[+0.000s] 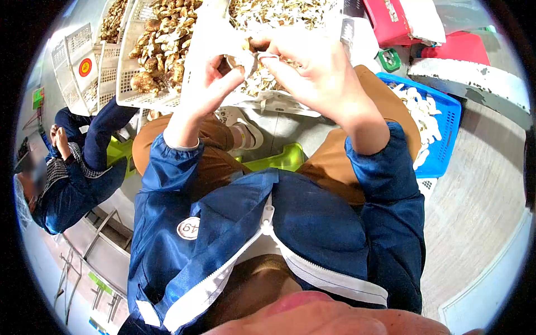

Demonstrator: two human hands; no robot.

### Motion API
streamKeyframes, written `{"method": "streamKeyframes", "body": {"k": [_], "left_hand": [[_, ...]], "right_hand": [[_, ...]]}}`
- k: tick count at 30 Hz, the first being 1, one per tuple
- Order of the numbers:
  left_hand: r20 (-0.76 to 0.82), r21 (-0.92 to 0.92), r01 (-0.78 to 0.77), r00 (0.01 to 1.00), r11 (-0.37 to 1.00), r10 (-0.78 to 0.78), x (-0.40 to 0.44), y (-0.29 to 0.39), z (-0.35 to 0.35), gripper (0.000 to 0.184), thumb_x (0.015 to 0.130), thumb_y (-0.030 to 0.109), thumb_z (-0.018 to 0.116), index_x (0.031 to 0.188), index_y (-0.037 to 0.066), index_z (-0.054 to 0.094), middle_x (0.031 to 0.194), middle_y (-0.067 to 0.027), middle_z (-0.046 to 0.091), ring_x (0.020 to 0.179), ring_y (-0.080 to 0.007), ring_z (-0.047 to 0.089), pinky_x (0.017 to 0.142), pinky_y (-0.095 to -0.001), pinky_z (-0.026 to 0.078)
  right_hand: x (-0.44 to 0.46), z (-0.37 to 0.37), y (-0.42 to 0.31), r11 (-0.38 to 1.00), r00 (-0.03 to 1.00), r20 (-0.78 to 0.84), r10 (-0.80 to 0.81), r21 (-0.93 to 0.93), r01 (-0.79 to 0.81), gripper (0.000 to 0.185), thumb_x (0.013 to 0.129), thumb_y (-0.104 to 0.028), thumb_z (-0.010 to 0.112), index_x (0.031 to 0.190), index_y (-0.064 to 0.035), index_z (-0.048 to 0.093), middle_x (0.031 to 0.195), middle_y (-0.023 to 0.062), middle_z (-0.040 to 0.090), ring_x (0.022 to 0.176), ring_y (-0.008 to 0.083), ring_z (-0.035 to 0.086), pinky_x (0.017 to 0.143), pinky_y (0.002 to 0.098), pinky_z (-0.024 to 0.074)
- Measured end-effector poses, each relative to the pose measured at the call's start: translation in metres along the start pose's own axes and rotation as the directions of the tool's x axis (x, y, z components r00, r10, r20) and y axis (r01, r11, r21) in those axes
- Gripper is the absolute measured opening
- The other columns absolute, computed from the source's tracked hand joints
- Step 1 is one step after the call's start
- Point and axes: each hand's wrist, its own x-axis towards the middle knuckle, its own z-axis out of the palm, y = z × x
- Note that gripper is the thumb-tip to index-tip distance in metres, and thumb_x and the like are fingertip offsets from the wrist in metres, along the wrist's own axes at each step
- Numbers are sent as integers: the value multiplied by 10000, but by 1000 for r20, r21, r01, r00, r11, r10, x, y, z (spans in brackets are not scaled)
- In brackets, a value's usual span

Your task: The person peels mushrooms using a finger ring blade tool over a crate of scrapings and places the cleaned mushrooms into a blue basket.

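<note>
1. The left hand [215, 84] is raised ahead of the torso, its thumb and fingers closed on a pale piece [244, 60]; glare obscures the outline of that piece.
2. The right hand [312, 72] is just beside it, thumb and forefinger bent toward the same piece. A pale curved strip [268, 55] shows at the thumb; whether the fingers clamp anything cannot be told.
3. The pale piece is located between the two hands, above a heap of sliced trimmings [279, 17].
4. Left of the trimmings, a white perforated crate [126, 84] contains brown-capped mushrooms [162, 50].
5. Beside the wearer's right thigh, a blue basket [448, 123] contains pale elongated pieces [424, 118].
6. Bright green plastic [287, 158] is visible between the wearer's legs.
7. At upper right are a small green container [389, 58] and a red bin [385, 22].
8. At far left, a co-worker [78, 187] in dark blue is seated, both hands near the knees.
</note>
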Motion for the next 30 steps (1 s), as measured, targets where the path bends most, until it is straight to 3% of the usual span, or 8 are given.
{"method": "streamKeyframes", "body": {"k": [4, 7, 9, 15, 18, 22, 24, 30], "left_hand": [[-24, -43, -173, 985, 984, 172, -1, -9, 10, 350, 886, 128, 689, 1218, 34, 632, 1110, -47, 650, 1008, -135, 587, 866, -290, 488], [-62, 38, -187, 980, 982, 189, 2, -11, 3, 318, 849, 121, 705, 1150, 31, 657, 1052, -53, 665, 953, -160, 616, 843, -322, 508], [-68, 326, -234, 961, 916, 269, 6, -5, -3, 300, 798, 120, 722, 1082, 35, 685, 1018, -84, 680, 888, -208, 647, 816, -363, 520], [-42, 582, -280, 927, 764, 372, 5, -7, -5, 319, 780, 146, 750, 1074, 44, 683, 1009, -126, 675, 934, -278, 642, 852, -385, 506], [1, 612, -320, 914, 723, 405, 4, -13, -7, 337, 817, -2, 709, 1144, -5, 629, 1005, -70, 681, 921, -137, 637, 838, -300, 520], [-45, 677, -269, 914, 685, 403, 3, -11, -2, 359, 783, 216, 777, 1095, 65, 683, 1060, -145, 670, 1010, -351, 625, 911, -441, 485], [-29, 653, -277, 921, 705, 389, 4, -10, -5, 353, 785, 215, 772, 1095, 69, 685, 1070, -144, 668, 1022, -351, 623, 918, -444, 482], [22, 717, -346, 879, 606, 476, 4, 5, -1, 335, 789, 199, 753, 1096, 81, 688, 1051, -141, 671, 1011, -355, 626, 912, -439, 483]], "right_hand": [[0, 2, 3, 996, 997, 25, 74, -45, -72, 205, 849, -150, 664, 1011, -27, 682, 863, 141, 665, 832, 324, 656, 740, 394, 545], [2, -7, 2, 897, 941, 144, 305, 290, -335, 232, 856, -166, 686, 1033, -17, 694, 933, 144, 694, 875, 308, 671, 770, 372, 548], [6, -13, -3, 946, 973, 141, 185, 243, -215, 234, 863, -181, 695, 1029, -16, 700, 984, 147, 703, 910, 295, 677, 793, 357, 545], [9, -4, 0, 996, 994, 74, -82, 39, 79, 211, 845, -126, 658, 1043, -53, 660, 808, 148, 584, 779, 354, 612, 689, 445, 510], [3, -5, -8, 998, 992, 110, 63, -28, -61, 116, 880, -110, 665, 948, -18, 687, 996, 144, 713, 861, 304, 698, 747, 348, 550], [3, -7, -5, 991, 983, 129, 132, -31, -129, 108, 879, -119, 668, 924, -23, 687, 1041, 133, 722, 881, 296, 703, 771, 355, 548], [6, -13, -2, 965, 969, 156, 193, 147, -216, 109, 874, -126, 674, 917, -27, 690, 1051, 127, 725, 890, 289, 704, 785, 360, 547], [1, -2, 4, 997, 998, 40, 49, 52, -51, 166, 873, -182, 648, 907, -19, 658, 815, 149, 619, 746, 332, 625, 680, 394, 510]]}}
